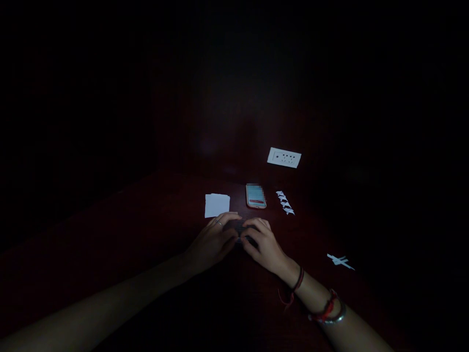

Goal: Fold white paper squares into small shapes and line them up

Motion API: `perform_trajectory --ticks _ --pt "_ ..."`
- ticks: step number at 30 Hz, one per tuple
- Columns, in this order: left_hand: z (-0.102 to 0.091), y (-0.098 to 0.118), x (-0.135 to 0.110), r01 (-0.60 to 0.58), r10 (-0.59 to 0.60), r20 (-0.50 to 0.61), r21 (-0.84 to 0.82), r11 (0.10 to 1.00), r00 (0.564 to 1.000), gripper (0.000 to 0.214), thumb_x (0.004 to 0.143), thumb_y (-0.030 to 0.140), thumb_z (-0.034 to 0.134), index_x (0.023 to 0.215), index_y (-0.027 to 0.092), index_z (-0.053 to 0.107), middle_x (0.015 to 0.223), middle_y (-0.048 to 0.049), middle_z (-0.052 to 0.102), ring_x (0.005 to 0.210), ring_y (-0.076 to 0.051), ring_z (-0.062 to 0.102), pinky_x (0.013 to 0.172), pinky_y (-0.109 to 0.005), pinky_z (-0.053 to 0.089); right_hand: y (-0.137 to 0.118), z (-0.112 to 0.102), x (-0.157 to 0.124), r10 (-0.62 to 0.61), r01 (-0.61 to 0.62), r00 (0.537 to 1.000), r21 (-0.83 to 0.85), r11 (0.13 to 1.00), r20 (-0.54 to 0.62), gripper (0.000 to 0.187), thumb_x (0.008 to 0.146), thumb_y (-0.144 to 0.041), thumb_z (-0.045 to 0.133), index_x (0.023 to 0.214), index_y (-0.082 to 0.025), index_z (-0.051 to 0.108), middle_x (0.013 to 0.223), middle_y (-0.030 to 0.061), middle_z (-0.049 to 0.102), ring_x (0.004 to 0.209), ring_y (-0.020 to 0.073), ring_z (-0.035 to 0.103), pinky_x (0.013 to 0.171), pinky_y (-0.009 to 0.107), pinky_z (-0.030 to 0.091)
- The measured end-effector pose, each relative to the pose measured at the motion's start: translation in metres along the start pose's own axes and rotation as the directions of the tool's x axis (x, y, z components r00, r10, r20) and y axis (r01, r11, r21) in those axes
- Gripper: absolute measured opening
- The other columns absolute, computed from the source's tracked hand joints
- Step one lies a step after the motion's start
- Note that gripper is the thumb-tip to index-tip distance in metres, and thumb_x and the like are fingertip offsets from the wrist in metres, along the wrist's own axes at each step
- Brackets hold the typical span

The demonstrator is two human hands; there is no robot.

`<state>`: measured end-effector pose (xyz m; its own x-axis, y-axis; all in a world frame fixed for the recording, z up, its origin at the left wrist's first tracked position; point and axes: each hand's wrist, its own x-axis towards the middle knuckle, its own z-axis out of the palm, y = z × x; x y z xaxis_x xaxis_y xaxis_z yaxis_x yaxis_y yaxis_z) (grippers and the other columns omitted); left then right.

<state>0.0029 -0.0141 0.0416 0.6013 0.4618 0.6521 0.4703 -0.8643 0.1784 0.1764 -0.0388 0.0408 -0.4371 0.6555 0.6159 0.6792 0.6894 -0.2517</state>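
Note:
My left hand (216, 239) reaches in from the lower left, its fingers curled and a ring on one of them. Opposite it, my right hand (264, 244) has its thumb and fingers bent inward, with red cords and a bangle on the arm. Between the two thumbs shows a pale sliver of paper (239, 239), pinched from both sides; most of it is hidden by the fingers. Just beyond my left hand lies a stack of white square sheets (217, 205). A phone (255, 195) with a lit screen lies beyond the fingertips.
Right of the phone is a row of small folded white paper pieces (285, 203). Several white paper strips (340, 261) lie crossed farther right. A white power socket (284, 157) is on the back panel. The dark red tabletop (146, 220) fades into shadow.

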Motion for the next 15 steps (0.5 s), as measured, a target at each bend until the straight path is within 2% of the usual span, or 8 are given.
perform_trajectory --ticks 4,8,11,15 --pt "-0.007 0.004 0.002 -0.022 0.023 0.057 -0.011 1.0 0.998 0.011 0.076 0.011 0.045 0.076 0.018 0.054 0.12 -0.0043 0.033 0.111 -0.023 0.032 0.088 -0.038 0.034 0.0 -0.002 0.0 -0.013 0.013 0.999 0.005 1.0 0.045 0.007 0.074 -0.015 0.047 0.077 -0.018 0.052 0.093 0.0046 0.049 0.09 0.0162 0.044 0.08 0.031 0.032" --pt "-0.014 0.002 -0.001 0.008 -0.008 0.039 -0.013 1.0 0.999 0.012 0.075 0.01 0.045 0.074 0.017 0.054 0.123 -0.0037 0.027 0.114 -0.024 0.027 0.091 -0.039 0.031 0.008 -0.006 -0.002 0.003 -0.003 0.997 -0.006 1.0 0.071 0.006 0.072 -0.013 0.047 0.076 -0.017 0.05 0.092 0.0042 0.048 0.089 0.0157 0.044 0.08 0.03 0.032" --pt "-0.021 -0.003 -0.006 0.022 -0.021 0.052 -0.017 1.0 0.998 0.012 0.075 0.009 0.044 0.075 0.017 0.054 0.121 -0.0046 0.028 0.114 -0.023 0.028 0.091 -0.038 0.031 0.021 -0.009 -0.006 0.028 -0.027 0.998 -0.03 0.999 0.058 0.005 0.072 -0.014 0.046 0.073 -0.017 0.05 0.091 0.0045 0.048 0.089 0.0158 0.044 0.08 0.03 0.032" --pt "-0.022 -0.011 -0.012 0.04 -0.04 0.032 -0.006 0.999 0.999 0.011 0.076 0.01 0.045 0.075 0.016 0.053 0.12 -0.0054 0.029 0.112 -0.023 0.03 0.091 -0.038 0.031 0.034 -0.012 -0.009 0.087 -0.09 0.995 -0.048 0.995 -0.049 0.006 0.074 -0.015 0.044 0.075 -0.017 0.05 0.089 0.0054 0.047 0.089 0.0167 0.045 0.078 0.03 0.033"
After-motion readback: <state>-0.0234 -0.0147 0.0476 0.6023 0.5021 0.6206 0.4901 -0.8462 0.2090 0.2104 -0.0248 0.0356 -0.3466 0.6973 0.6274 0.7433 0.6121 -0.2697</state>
